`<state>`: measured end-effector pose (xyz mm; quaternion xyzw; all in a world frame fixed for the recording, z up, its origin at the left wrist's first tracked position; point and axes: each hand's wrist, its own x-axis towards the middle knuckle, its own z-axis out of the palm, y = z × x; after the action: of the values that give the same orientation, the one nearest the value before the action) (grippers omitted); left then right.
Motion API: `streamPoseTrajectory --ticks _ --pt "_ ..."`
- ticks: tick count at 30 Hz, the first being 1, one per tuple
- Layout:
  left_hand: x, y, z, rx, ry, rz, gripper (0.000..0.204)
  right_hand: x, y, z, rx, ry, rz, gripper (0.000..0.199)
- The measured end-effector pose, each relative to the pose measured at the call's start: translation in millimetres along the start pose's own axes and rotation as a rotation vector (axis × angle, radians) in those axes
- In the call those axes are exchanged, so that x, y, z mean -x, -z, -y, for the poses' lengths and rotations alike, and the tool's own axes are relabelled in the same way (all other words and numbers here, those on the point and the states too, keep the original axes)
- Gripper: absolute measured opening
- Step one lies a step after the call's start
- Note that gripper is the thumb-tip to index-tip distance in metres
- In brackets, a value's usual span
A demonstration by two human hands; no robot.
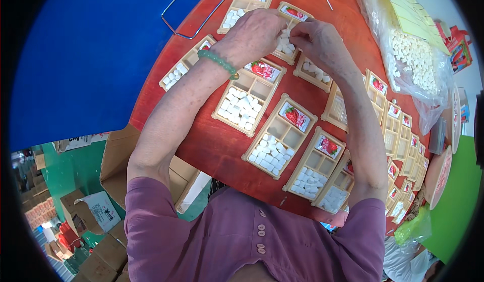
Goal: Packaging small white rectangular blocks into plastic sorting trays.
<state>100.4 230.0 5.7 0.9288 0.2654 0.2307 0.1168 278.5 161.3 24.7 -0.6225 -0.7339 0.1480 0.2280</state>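
Both my hands work over one beige compartment tray (292,19) near the far edge of the round red table (212,146). My left hand (252,32), with a green bead bracelet at the wrist, has its fingers bunched over the small white cubes (285,44) in that tray. My right hand (317,40) pinches at the same pile from the right. Whether either hand holds a cube is hidden by the fingers. Several similar trays lie around, each with white cubes and a small strawberry packet, such as one (280,135) in the middle.
A clear plastic bag of white cubes (416,60) sits at the right with yellow sheets on top. Stacked trays (403,141) line the right side. A wire handle (189,9) lies on the blue surface. Cardboard boxes (116,161) stand at the lower left.
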Motion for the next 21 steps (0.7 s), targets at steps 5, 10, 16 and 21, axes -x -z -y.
streamPoseTrajectory --ticks 5,10,16,21 --pt "5.3 4.5 -1.7 0.026 0.006 -0.060 0.014 0.3 6.0 4.5 -0.027 -0.083 0.065 0.011" --pt "8.6 3.4 -0.6 -0.002 -0.025 -0.019 0.012 -2.0 -0.4 -2.0 0.093 0.045 0.071 0.013" --pt "12.9 12.1 2.6 0.058 0.021 -0.072 0.017 -19.9 12.3 1.2 0.044 0.021 -0.021 0.017" --pt "17.3 25.1 -0.3 0.076 0.085 -0.060 0.024 -45.1 -14.2 -11.9 0.128 0.064 -0.075 0.019"
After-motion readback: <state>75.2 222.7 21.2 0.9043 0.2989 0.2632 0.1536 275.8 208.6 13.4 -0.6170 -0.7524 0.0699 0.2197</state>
